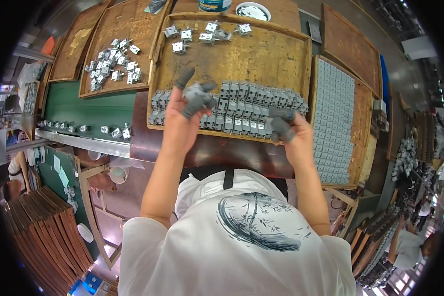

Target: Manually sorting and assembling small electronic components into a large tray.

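Observation:
My left hand (186, 111), with dark grey finger covers on its fingertips, is raised over the front left of a wooden tray (261, 59). Its fingers curl around a small metal block (194, 92), partly hidden by them and blurred. Over the tray's front right is my right hand (295, 132), also in grey finger covers. Its fingers are pressed together at the end of the rows, and what they hold, if anything, is hidden. Packed rows of small metal blocks (241, 108) line the tray's front, and several loose metal blocks (186, 34) lie near its far edge.
Left, another wooden tray (148, 29) carries scattered metal blocks, and a green conveyor (64, 106) has a line of them. Right, a tray holds many grey square pieces (334, 118). Behind stand a white bowl (253, 11) and a tub (214, 5). Stacked boards (44, 227) stand lower left.

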The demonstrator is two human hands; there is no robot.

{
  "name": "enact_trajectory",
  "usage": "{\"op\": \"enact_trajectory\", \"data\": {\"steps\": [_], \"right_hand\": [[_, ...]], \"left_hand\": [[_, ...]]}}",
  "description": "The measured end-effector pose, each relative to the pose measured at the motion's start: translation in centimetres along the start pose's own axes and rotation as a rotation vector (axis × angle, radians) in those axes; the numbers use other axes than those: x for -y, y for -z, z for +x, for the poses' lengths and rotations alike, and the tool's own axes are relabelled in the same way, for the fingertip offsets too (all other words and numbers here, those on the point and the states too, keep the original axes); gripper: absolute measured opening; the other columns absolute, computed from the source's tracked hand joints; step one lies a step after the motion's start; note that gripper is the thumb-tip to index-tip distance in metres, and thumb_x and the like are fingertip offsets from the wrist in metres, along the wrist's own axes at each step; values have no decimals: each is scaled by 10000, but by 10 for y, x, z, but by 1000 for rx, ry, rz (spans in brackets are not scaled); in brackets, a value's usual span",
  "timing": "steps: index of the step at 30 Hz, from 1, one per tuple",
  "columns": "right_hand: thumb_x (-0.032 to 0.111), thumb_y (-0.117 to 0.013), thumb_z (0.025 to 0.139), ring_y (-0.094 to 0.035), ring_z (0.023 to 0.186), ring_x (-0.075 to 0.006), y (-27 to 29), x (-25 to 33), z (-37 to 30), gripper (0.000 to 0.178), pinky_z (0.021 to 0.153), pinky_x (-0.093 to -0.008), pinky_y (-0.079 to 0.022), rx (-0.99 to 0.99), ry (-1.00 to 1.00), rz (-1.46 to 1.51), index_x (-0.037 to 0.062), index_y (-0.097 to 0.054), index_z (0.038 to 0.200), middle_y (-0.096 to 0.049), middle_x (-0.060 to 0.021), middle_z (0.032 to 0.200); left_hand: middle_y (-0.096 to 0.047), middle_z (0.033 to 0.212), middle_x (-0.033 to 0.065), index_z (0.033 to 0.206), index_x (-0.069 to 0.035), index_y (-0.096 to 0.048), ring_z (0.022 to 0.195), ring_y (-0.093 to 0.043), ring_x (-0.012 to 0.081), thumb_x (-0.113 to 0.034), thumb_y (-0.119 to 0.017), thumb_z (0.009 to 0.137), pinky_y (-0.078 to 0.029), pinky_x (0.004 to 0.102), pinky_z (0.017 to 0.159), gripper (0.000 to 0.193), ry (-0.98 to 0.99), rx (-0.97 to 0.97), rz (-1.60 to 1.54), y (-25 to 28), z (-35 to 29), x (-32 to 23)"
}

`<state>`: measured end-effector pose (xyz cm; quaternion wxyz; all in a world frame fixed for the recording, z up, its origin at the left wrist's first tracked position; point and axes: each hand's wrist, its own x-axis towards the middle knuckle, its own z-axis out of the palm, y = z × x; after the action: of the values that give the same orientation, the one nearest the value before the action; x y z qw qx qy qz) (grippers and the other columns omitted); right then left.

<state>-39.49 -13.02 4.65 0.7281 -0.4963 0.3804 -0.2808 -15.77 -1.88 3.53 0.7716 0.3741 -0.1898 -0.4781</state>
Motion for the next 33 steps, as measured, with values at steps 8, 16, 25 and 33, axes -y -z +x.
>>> {"op": "enact_trajectory", "data": {"steps": [8,16,25,33], "right_hand": [[104,-655,913,-627,803,-123,-18,2,1,206,635,-274,-537,-16,8,74,18,-645,1100,-668,-52,969],[39,-678,878,-653,856,-148,-6,-7,1,290,698,-302,-568,10,71,57,5,-600,1155,-675,-59,1000],[111,-729,838,-668,822,-221,1,29,-22,263,680,-309,-526,76,292,-847,-16,-595,1025,-665,-117,961],[48,-740,674,-592,742,-358,2,24,-18,261,605,-412,-480,12,608,-1052,-2,-562,857,-557,-137,865]], "left_hand": [[-588,1169,48,1274,-42,-530,1046,-573,146,-35,-706,846,-503,286,802,463,91,100,207,-34,-13,27],[-529,1159,40,1216,-7,-618,1094,-534,130,41,-673,842,-444,261,933,381,20,213,481,-47,-19,32],[-545,1143,62,1245,27,-577,1078,-576,161,108,-589,862,-477,280,933,391,50,276,544,-51,-23,25],[-551,1084,100,1233,29,-578,986,-584,193,107,-573,844,-487,281,827,397,35,295,734,-69,-27,33]]}}
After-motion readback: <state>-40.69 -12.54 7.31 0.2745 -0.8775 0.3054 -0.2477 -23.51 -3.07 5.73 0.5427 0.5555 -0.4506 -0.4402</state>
